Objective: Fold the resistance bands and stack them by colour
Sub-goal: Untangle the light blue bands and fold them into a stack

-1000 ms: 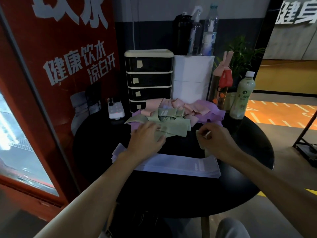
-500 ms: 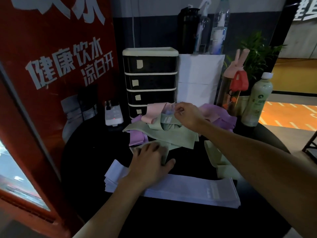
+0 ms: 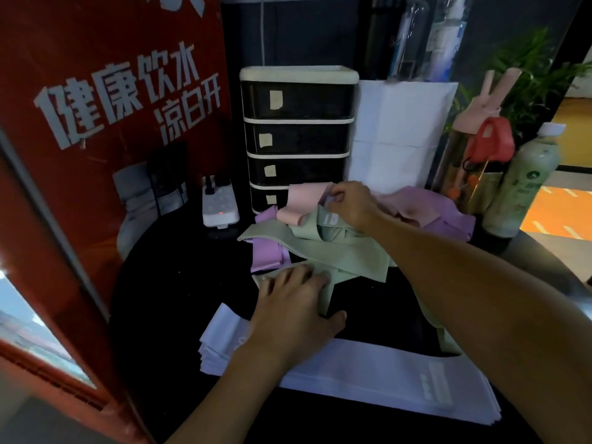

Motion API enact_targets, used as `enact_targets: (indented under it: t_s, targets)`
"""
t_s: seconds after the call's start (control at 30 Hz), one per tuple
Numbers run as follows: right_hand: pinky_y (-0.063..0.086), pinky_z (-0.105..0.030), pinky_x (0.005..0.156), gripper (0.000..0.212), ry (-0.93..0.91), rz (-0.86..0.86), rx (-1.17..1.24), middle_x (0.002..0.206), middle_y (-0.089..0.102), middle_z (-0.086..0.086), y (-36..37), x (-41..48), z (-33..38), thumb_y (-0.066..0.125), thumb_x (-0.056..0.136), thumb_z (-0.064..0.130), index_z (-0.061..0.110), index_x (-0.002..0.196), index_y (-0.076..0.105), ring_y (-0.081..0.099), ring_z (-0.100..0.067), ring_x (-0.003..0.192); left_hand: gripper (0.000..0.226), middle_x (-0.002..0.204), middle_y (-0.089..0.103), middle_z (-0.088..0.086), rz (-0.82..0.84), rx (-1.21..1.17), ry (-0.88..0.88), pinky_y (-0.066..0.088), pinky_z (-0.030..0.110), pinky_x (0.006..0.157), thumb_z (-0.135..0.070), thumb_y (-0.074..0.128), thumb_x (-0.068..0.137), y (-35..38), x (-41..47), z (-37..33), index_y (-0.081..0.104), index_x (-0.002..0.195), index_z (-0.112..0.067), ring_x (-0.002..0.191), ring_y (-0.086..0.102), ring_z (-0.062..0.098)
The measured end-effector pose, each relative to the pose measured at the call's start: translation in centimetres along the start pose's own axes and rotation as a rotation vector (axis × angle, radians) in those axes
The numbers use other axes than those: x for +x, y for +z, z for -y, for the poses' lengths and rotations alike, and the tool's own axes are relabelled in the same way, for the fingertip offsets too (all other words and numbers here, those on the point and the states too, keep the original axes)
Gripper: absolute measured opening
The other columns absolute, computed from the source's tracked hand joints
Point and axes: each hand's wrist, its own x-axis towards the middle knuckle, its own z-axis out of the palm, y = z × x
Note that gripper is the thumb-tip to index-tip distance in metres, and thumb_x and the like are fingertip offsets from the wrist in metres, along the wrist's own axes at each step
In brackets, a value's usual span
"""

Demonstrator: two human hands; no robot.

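A tangled heap of resistance bands lies on the round black table (image 3: 166, 283): green bands (image 3: 339, 254) in front, pink bands (image 3: 304, 200) behind, purple bands (image 3: 448, 219) to the right and another purple one (image 3: 267, 254) at the left. My right hand (image 3: 350, 203) reaches into the top of the heap, fingers pinched on the labelled end of a green band. My left hand (image 3: 294, 302) lies flat, fingers spread, pressing a folded green band onto the table. A flat stack of pale lilac bands (image 3: 384, 376) lies along the near edge. A green band (image 3: 445, 334) lies partly under my right forearm.
Behind the heap stand a black drawer unit (image 3: 298, 129) and a white box (image 3: 400, 133). A white power strip (image 3: 219, 206) sits at the left. Bottles (image 3: 519, 184) and a plant (image 3: 538, 75) stand at the right. A red machine (image 3: 96, 155) closes off the left side.
My right hand has left the table's right side, reached up into the heap and taken hold of a green band's end. My left hand stays pressing on the folded green band.
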Motion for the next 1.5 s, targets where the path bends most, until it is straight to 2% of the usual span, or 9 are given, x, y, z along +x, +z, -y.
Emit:
enact_targets:
  t_s: [0.23, 0.4, 0.47, 0.57, 0.7, 0.83, 0.97, 1.17, 1.5]
  targets:
    - [0.044, -0.011, 0.067, 0.015, 0.033, -0.059, 0.013, 0.082, 0.069, 0.004, -0.1, 0.3, 0.2, 0.064, 0.088, 0.01, 0.014, 0.082, 0.077, 0.059, -0.01, 0.077, 0.063, 0.153, 0.032, -0.01, 0.004, -0.024, -0.002, 0.019, 0.038, 0.113, -0.06, 0.056, 0.086, -0.1, -0.1, 0.0, 0.042, 0.141, -0.034, 0.144, 0.022, 0.016]
    - [0.049, -0.024, 0.079, 0.025, -0.014, -0.054, 0.049, 0.08, 0.071, 0.008, -1.5, 0.1, -0.3, 0.068, 0.087, 0.014, 0.026, 0.065, 0.068, 0.063, -0.008, 0.079, 0.062, 0.152, 0.034, -0.009, 0.019, -0.02, -0.003, 0.02, 0.04, 0.115, -0.058, 0.055, 0.087, -0.2, -0.1, -0.1, 0.043, 0.142, -0.033, 0.145, 0.023, 0.017]
    - [0.041, -0.01, 0.072, 0.012, -0.05, -0.028, 0.076, 0.079, 0.071, 0.015, -1.7, -0.5, -0.3, 0.067, 0.087, 0.006, 0.011, 0.079, 0.074, 0.059, 0.002, 0.074, 0.061, 0.151, 0.035, -0.009, 0.029, -0.019, -0.007, 0.021, 0.041, 0.115, -0.059, 0.054, 0.087, -0.3, -0.2, -0.1, 0.043, 0.141, -0.033, 0.144, 0.025, 0.018]
    - [0.037, -0.004, 0.067, 0.015, -0.023, -0.034, 0.074, 0.088, 0.065, 0.003, -1.2, -1.0, -0.4, 0.065, 0.087, 0.004, 0.007, 0.097, 0.075, 0.055, -0.007, 0.083, 0.059, 0.147, 0.038, -0.009, 0.032, -0.012, -0.003, 0.024, 0.043, 0.114, -0.059, 0.054, 0.086, -0.3, 0.0, -0.1, 0.045, 0.139, -0.033, 0.142, 0.028, 0.019]
    - [0.055, -0.033, 0.081, 0.018, 0.005, -0.006, 0.037, 0.092, 0.07, 0.0, 0.2, -0.1, -0.9, 0.07, 0.083, 0.012, 0.029, 0.078, 0.072, 0.067, -0.021, 0.089, 0.059, 0.145, 0.039, -0.009, 0.02, -0.006, -0.004, 0.025, 0.044, 0.113, -0.059, 0.054, 0.085, -0.2, 0.1, -0.1, 0.045, 0.138, -0.033, 0.141, 0.029, 0.019]
    - [0.056, -0.039, 0.086, 0.01, 0.056, -0.008, 0.045, 0.09, 0.07, 0.0, 0.6, 0.6, -1.0, 0.074, 0.079, 0.015, 0.023, 0.084, 0.074, 0.068, -0.021, 0.088, 0.06, 0.146, 0.037, -0.01, 0.008, -0.013, -0.003, 0.024, 0.044, 0.113, -0.058, 0.054, 0.086, 0.0, 0.1, 0.1, 0.044, 0.139, -0.033, 0.142, 0.027, 0.019]
    - [0.057, -0.036, 0.084, 0.023, 0.057, -0.041, 0.04, 0.082, 0.071, 0.003, 0.6, 0.7, -0.8, 0.076, 0.08, 0.011, 0.029, 0.066, 0.069, 0.068, -0.018, 0.082, 0.061, 0.149, 0.035, -0.011, 0.0, -0.016, 0.0, 0.023, 0.043, 0.114, -0.057, 0.054, 0.086, 0.1, 0.0, 0.1, 0.042, 0.141, -0.035, 0.143, 0.026, 0.017]
    - [0.045, -0.022, 0.076, 0.011, -0.044, -0.114, 0.05, 0.087, 0.071, -0.002, -0.6, 0.4, 0.4, 0.065, 0.086, 0.007, 0.012, 0.084, 0.075, 0.06, -0.013, 0.08, 0.058, 0.15, 0.036, -0.01, -0.002, -0.014, 0.001, 0.023, 0.042, 0.115, -0.056, 0.055, 0.086, 0.1, 0.0, 0.2, 0.045, 0.138, -0.034, 0.144, 0.026, 0.017]
    - [0.043, -0.011, 0.06, 0.016, -0.215, -0.253, 0.219, 0.074, 0.065, -0.003, -8.1, -2.7, 4.7, 0.059, 0.083, -0.001, 0.009, 0.076, 0.069, 0.056, -0.006, 0.065, 0.056, 0.145, 0.041, -0.005, -0.012, 0.002, -0.014, 0.024, 0.039, 0.113, -0.058, 0.037, 0.085, -0.1, 0.0, -0.2, 0.055, 0.13, -0.03, 0.137, 0.036, 0.021]
